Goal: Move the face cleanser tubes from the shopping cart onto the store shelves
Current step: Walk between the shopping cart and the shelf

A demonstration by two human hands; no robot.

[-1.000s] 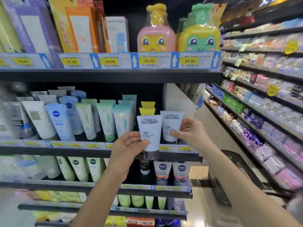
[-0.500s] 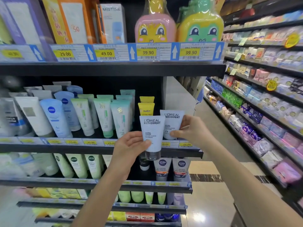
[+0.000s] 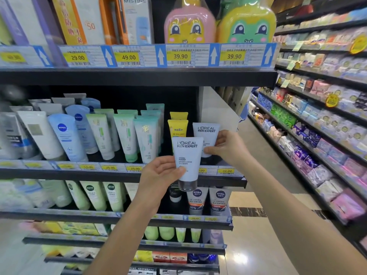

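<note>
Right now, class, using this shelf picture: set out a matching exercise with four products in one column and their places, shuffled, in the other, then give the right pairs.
Things
1. front L'Oreal tube, gripped by the left hand
2. rear L'Oreal tube, pinched by the right hand
3. Nivea Men tubes
4. pink cartoon bottle

Places
A. top shelf
B. in front of the middle shelf edge
C. shelf below the hands
D. middle shelf's right end, beside a yellow tube

Pairs: 1-B, 2-D, 3-C, 4-A
</note>
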